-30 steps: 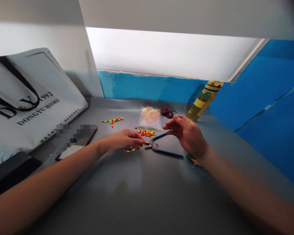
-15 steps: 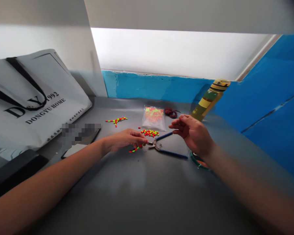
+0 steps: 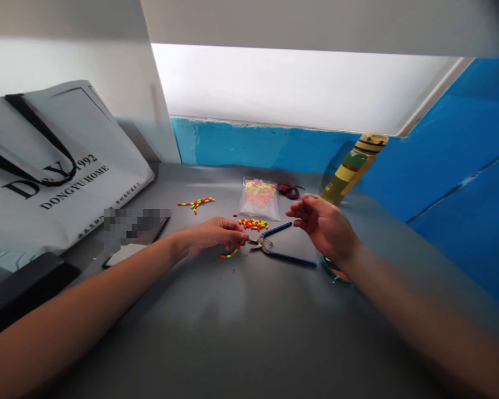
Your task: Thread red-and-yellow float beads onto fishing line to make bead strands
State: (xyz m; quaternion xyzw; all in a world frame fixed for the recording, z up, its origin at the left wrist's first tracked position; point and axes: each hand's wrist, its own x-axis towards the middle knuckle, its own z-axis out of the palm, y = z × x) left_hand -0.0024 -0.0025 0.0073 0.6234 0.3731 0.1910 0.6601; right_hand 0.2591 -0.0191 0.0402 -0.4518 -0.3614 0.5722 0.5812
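My left hand [image 3: 220, 233] is closed in a pinch on a short string of red and yellow-green beads [image 3: 232, 254]. The string's lower end hangs under the fingers, just above the grey tabletop. Blue-handled pliers [image 3: 291, 259] lie with their jaws open beside those fingertips. To the right, my right hand [image 3: 322, 224] is raised over the handle ends, its fingers bent together. Whatever they pinch is too fine or hidden to make out. A small pile of loose beads [image 3: 253, 224] lies behind the pliers. Under my right wrist, a green-rimmed round spool [image 3: 332, 271] is partly covered.
Behind the pile stand a clear bag of beads [image 3: 260, 208], a dark red cord bundle [image 3: 289, 190] and a yellow-green bottle [image 3: 349, 174]. More beads [image 3: 196, 204] lie left of them. A large white bag [image 3: 66, 160] and a dark flat device [image 3: 160, 230] occupy the left side.
The whole view has shifted slightly. The hanging bead string has swung a little closer beneath my left fingers. Both hands keep nearly the same pose.
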